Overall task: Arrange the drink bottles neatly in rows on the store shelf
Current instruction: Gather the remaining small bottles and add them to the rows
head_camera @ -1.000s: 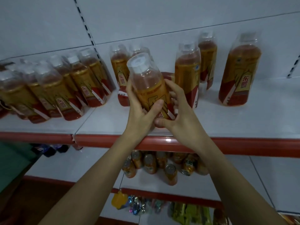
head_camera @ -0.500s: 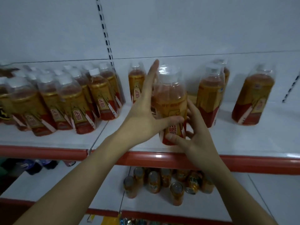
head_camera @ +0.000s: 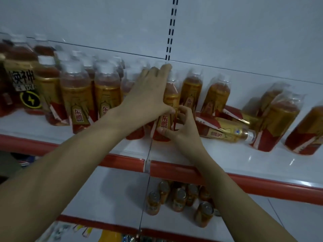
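Now, seen from the head, the bottle (head_camera: 165, 117) that was lifted a second ago stands on the shelf (head_camera: 227, 154) beside the packed rows, left hand (head_camera: 148, 96) flat against it, right hand (head_camera: 181, 126) pinching its base, so this one looks nearly placed.

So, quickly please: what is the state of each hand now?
Left hand: fingers fairly straight, pressing the upper part of the standing drink bottle.
Right hand: thumb and fingers curled round the same bottle's lower part.
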The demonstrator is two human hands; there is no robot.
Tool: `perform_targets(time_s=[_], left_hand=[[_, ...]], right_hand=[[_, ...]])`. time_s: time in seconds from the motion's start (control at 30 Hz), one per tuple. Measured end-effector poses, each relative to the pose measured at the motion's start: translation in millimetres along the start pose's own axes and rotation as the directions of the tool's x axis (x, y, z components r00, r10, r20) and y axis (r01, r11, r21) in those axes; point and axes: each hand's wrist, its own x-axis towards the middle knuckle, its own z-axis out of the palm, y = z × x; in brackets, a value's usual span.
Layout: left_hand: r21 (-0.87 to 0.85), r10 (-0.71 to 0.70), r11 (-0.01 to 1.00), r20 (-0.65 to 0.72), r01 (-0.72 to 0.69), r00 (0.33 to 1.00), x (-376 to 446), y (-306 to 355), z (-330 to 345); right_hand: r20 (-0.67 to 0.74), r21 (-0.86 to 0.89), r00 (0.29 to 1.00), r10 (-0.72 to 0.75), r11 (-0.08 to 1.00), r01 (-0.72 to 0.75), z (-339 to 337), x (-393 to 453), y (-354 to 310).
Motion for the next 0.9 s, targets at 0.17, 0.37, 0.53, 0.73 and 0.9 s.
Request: perform_targets(time_s=[0.17,0.37,0.53,0.73,0.9], left_hand=[[0.382,0.1,0.92,-0.025,-0.082,0.995,3.6,-5.3,5.1],[0.398,0.092,0.916,-0.098,-0.046,0.991,-1.8,-11.2,9.9],[0.263,0.178,0.958,-0.246,-0.111,0.953,-2.6,2.8,19.5],[-0.116,0.243,0.942,-0.415,-0.316,0.877,-16.3,29.3,50.1],[-0.259,0.186,0.929,-0.289,-0.263,0.939,-15.8,62.2,80.9]], right_hand=[[0.0,0.0,1.0,0.02,1.0,-0.02,7.5,8.2,12.5],[0.039,-0.056,0.999,0.013,0.998,-0.011,10.5,9.7,18.7],[0.058,-0.097,0.998,-0.016,0.995,0.021,8.7,6.3,13.4],[-0.081,-0.148,0.99,-0.114,0.984,0.101,-26.1,-23.4,10.9],[-0.15,-0.186,0.959,-0.238,0.96,0.209,-78.8,-47.3,12.5]])
